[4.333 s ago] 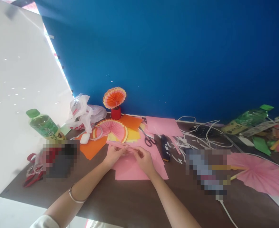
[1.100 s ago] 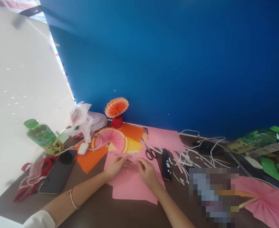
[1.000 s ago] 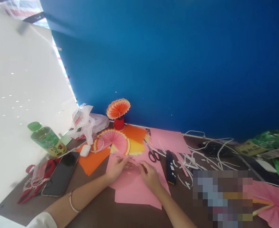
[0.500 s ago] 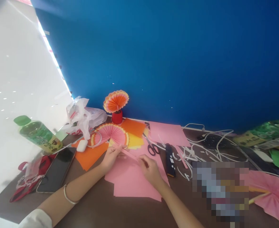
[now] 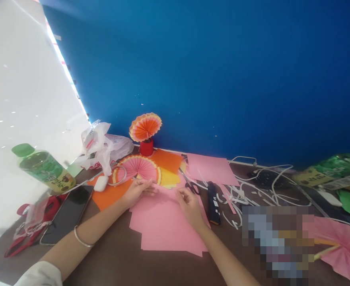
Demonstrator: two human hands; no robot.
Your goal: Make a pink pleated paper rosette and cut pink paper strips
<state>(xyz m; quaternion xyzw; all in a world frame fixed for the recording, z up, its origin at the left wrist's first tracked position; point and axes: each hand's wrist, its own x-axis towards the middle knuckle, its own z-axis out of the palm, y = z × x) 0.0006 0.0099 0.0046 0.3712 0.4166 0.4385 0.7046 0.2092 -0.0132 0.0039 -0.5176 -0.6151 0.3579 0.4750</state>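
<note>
Between my two hands stretches a narrow pink paper strip (image 5: 166, 189), hard to tell from the pink sheets (image 5: 166, 226) beneath it. The strip's left end is pinched by my left hand (image 5: 140, 190), the other end by my right hand (image 5: 188, 202). Just beyond my left hand lies a pleated paper fan (image 5: 139, 166), pink with a yellow and orange edge. Dark-handled scissors (image 5: 192, 186) rest past my right hand, partly hidden by it. A dark cutter (image 5: 213, 202) lies to the right of that hand.
Orange sheets (image 5: 167, 161) and a yellow sheet (image 5: 170, 178) lie behind my hands. An orange paper flower in a red pot (image 5: 146, 147) stands by the blue wall. A phone (image 5: 69, 214) and green-capped bottle (image 5: 45, 169) are left; white cables (image 5: 278, 174) and a pink fan (image 5: 343, 246) are right.
Both hands still hold the pink strip. The strip has become more level, its right end raised, and my right hand has shifted slightly up and right.
</note>
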